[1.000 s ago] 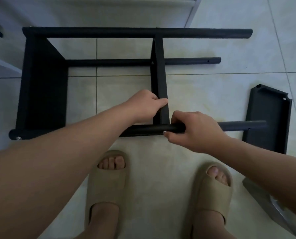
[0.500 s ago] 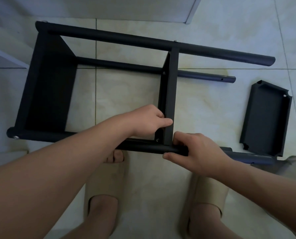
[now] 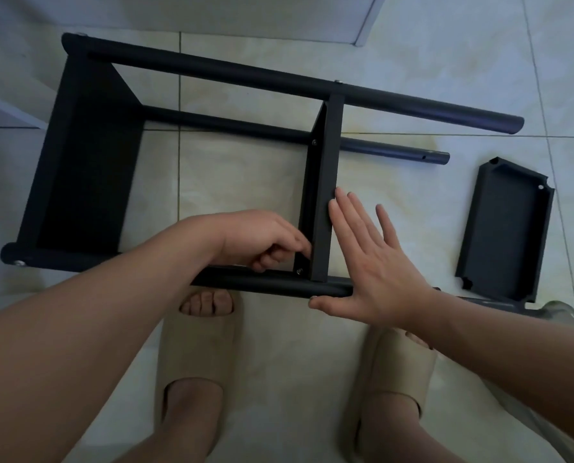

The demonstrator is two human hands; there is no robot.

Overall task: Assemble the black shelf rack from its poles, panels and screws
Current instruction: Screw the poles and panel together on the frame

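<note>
Tiled floor [image 3: 446, 61], rack frame [image 3: 88, 168], loose panel [image 3: 506, 228]

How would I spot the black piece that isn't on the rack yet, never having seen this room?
Find the black rack frame lying on its side on the tiled floor, then look right, past the free ends of its poles. There lies a shallow black panel, rim up, with notched corners. Unlike the end panel and middle panel, it is not mounted between poles.

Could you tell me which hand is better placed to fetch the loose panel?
Probably right: the right hand is open and nearer the loose panel; the left hand is curled beside a screw.
</note>
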